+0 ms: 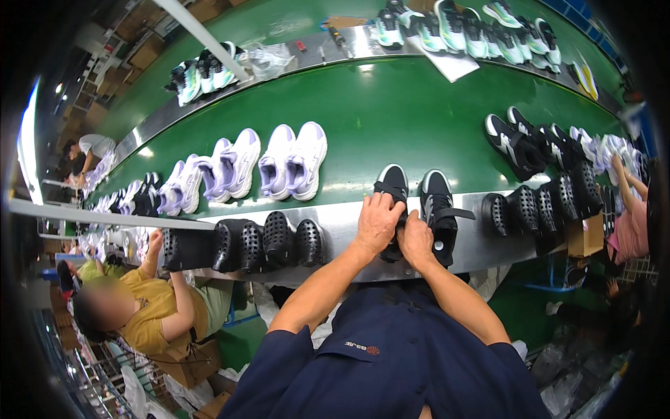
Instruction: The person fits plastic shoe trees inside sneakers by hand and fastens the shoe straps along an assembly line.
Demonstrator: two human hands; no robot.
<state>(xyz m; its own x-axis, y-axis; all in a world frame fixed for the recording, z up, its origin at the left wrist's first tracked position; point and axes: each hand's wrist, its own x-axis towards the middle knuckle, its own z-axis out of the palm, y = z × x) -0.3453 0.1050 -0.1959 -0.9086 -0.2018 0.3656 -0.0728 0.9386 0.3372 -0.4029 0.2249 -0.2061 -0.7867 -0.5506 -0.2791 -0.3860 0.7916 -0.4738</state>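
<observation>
A pair of black sneakers with white soles stands on the metal ledge in front of me, toes pointing away. My left hand (pixel 380 222) is closed over the upper of the left black sneaker (pixel 393 179). At the same shoe's opening, on its right side, my right hand (pixel 417 241) has its fingers closed against it. Both hands hide much of that shoe's middle and heel. The right black sneaker (pixel 437 199) stands close beside, untouched, its strap (pixel 457 214) sticking out to the right.
White and lilac sneakers (pixel 301 160) stand on the green belt (pixel 363 119) at left, black sneakers (pixel 513 143) at right. Black perforated shoe forms (pixel 279 237) line the ledge (pixel 342 230) on both sides. Co-workers sit at left (pixel 150 307) and right (pixel 631 216). More sneakers (pixel 460 35) occupy the far ledge.
</observation>
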